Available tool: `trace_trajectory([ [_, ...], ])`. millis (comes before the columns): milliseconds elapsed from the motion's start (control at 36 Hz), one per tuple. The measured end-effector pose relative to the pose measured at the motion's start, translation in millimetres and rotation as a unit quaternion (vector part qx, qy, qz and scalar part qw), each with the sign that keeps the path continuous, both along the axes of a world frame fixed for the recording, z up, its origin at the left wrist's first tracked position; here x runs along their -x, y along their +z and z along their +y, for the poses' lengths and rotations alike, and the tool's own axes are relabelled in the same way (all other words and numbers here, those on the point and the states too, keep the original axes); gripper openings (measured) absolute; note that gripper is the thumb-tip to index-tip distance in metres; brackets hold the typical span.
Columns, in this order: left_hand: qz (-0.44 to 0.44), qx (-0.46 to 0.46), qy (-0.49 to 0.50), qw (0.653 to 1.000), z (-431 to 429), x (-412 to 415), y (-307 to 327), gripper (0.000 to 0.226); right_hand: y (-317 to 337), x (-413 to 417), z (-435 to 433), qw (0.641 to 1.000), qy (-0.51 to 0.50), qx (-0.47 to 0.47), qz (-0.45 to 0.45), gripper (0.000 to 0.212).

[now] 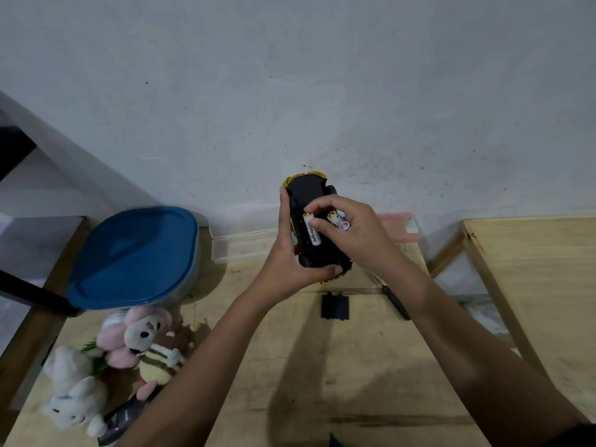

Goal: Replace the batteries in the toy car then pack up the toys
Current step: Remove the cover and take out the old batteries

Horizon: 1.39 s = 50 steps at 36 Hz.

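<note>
A person's left hand grips an upturned yellow-and-black plastic toy car above a light wooden table, while the right hand, clutching other batteries, pinches a white cylindrical battery in its open underside; a black rectangular cover lies nearby.

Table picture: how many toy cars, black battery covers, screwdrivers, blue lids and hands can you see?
Toy car: 1
Black battery cover: 1
Screwdriver: 1
Blue lid: 1
Hands: 2, left hand and right hand holding a battery
Total: 6
</note>
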<state>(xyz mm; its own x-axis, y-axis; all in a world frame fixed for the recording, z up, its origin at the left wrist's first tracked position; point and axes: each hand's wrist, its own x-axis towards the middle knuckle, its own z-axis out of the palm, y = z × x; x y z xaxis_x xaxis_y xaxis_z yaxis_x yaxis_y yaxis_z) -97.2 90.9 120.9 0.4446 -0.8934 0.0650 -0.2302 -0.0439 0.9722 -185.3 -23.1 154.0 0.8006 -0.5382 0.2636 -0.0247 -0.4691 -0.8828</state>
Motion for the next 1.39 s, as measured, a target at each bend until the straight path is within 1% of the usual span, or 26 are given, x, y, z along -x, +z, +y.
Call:
trace_trajectory([
  [139, 0.005, -0.003, 0.010, 1.000, 5, -3, -8, 0.134, -13, 4, -1, 1.000, -0.012, -0.002, 0.024, 0.013],
  [278, 0.011, -0.030, 0.018, 0.999, 12, -7, -21, 0.131, -22, 7, 3, 0.998, -0.022, -0.063, 0.016, 0.006],
  [361, -0.022, -0.086, 0.024, 0.996, 21, -14, -41, 0.134, -30, 12, 6, 0.998, -0.020, -0.057, 0.030, 0.010],
  [444, -0.056, -0.173, 0.048, 0.982, 35, -19, -64, 0.138, -44, 19, 7, 0.998, -0.028, -0.026, 0.058, 0.006],
  [500, -0.083, -0.228, 0.066, 0.968, 44, -19, -76, 0.137, -55, 25, 9, 0.996, -0.037, 0.004, 0.076, 0.007],
  [639, -0.170, -0.350, 0.090, 0.917, 60, -14, -90, 0.126, -78, 35, 18, 0.995, -0.049, -0.016, 0.088, 0.007],
  [778, -0.309, -0.442, 0.094, 0.837, 65, -13, -94, 0.112, -90, 34, 26, 0.993, -0.058, -0.058, 0.082, 0.008],
  [833, -0.334, -0.461, 0.084, 0.818, 66, -12, -97, 0.109, -93, 32, 29, 0.992, -0.053, -0.065, 0.094, 0.008],
  [944, -0.350, -0.451, 0.073, 0.817, 61, -10, -102, 0.105, -102, 30, 36, 0.989, -0.050, -0.089, 0.105, 0.011],
  [1028, -0.401, -0.430, 0.055, 0.807, 59, -6, -107, 0.107, -108, 29, 42, 0.987, -0.063, -0.101, 0.112, 0.011],
  [1056, -0.395, -0.421, 0.049, 0.815, 59, -6, -111, 0.106, -108, 29, 43, 0.986, -0.067, -0.106, 0.111, 0.011],
  [1083, -0.362, -0.410, 0.043, 0.836, 59, -4, -113, 0.105, -109, 29, 45, 0.985, -0.070, -0.112, 0.109, 0.011],
  [1139, -0.265, -0.381, 0.033, 0.885, 55, -3, -115, 0.098, -109, 30, 48, 0.984, -0.081, -0.120, 0.108, 0.011],
  [1167, -0.234, -0.371, 0.026, 0.898, 53, -3, -115, 0.094, -109, 30, 50, 0.983, -0.089, -0.121, 0.106, 0.012],
  [1194, -0.224, -0.370, 0.014, 0.901, 49, -2, -114, 0.089, -110, 31, 51, 0.982, -0.097, -0.123, 0.104, 0.012],
  [1278, -0.244, -0.391, -0.013, 0.888, 43, 0, -111, 0.082, -110, 36, 56, 0.979, -0.111, -0.143, 0.096, 0.011],
  [1389, -0.258, -0.410, -0.024, 0.875, 41, 4, -111, 0.083, -106, 43, 63, 0.972, -0.142, -0.164, 0.087, 0.009],
])
